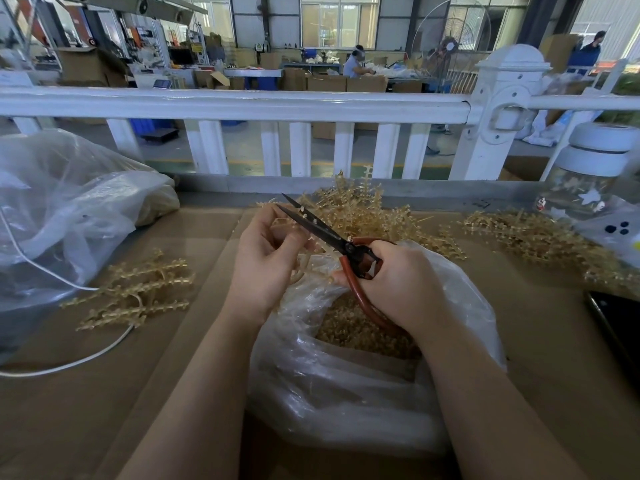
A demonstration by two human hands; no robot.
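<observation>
Hiding behind the curled fingers of the left hand point(266, 261), the pale tan plastic sprig point(284, 222) shows only as a few stubby branches, so its full shape cannot be made out; the hand pinches it above the open mouth of a clear plastic bag point(346, 393). The right hand point(405, 285) grips the scissors point(329, 235), its fingers covering much of the red-brown handle loops. The dark blades stand slightly apart, tips up beside the sprig, with small tan bits clinging to them. Cut pieces point(349, 332) lie heaped inside the bag, blurred by the film. Sprigs of the same colour lie in a pile point(360, 206) just behind the hands, a bunch point(135, 289) to the left and a spread point(540, 237) to the right. A dark phone point(616, 327) is cut off at the right edge, below a white-lidded jar point(588, 174). Brown cardboard point(173, 341) covers the table; a white railing point(242, 105) runs behind it, with a workshop of boxes point(346, 83) and a fan point(450, 46) beyond.
</observation>
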